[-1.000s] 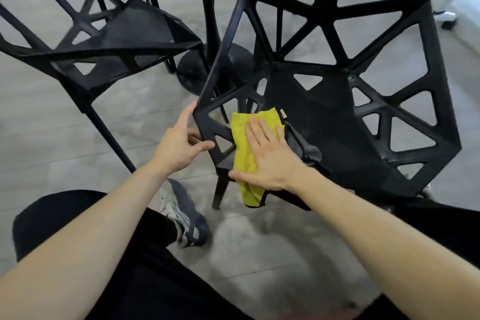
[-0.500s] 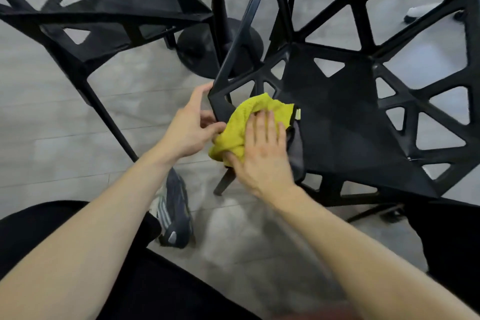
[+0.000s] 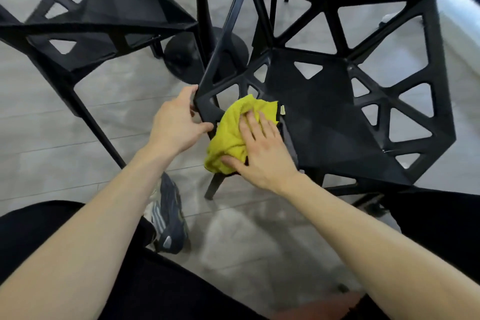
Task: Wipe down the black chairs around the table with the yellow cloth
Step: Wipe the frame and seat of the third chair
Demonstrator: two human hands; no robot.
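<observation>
**Inspector:** Report the unit under work.

**Assistant:** One black chair (image 3: 324,117), lattice frame with triangular cut-outs, fills the centre and the 2 o'clock area of the view. Its front left corner points toward 9 o'clock.

**Inspector:** Location of the cloth?

**Assistant:** The yellow cloth (image 3: 233,132) lies bunched on the seat's front left edge, just left of centre. Part of it hangs over the rim toward 7 o'clock.

**Inspector:** Right hand?

**Assistant:** The right hand (image 3: 262,153) lies flat on top of the cloth, fingers extended and slightly spread, thumb out toward 9 o'clock, palm pressing the cloth onto the seat. It is not pinching the fabric.

**Inspector:** Left hand?

**Assistant:** The left hand (image 3: 176,125) is curled around the chair's front left corner strut; thumb on the near side, fingers wrapped behind. It sits just beside the cloth, at its 9 o'clock.

**Inspector:** Surroundings?

**Assistant:** A second black chair (image 3: 98,23) stands at 10 o'clock, apart from the first. A round black table base (image 3: 181,60) sits on the grey floor (image 3: 65,138) between them, at 11 o'clock. A dark sneaker (image 3: 168,218) is at 7 o'clock, below the left forearm.
</observation>
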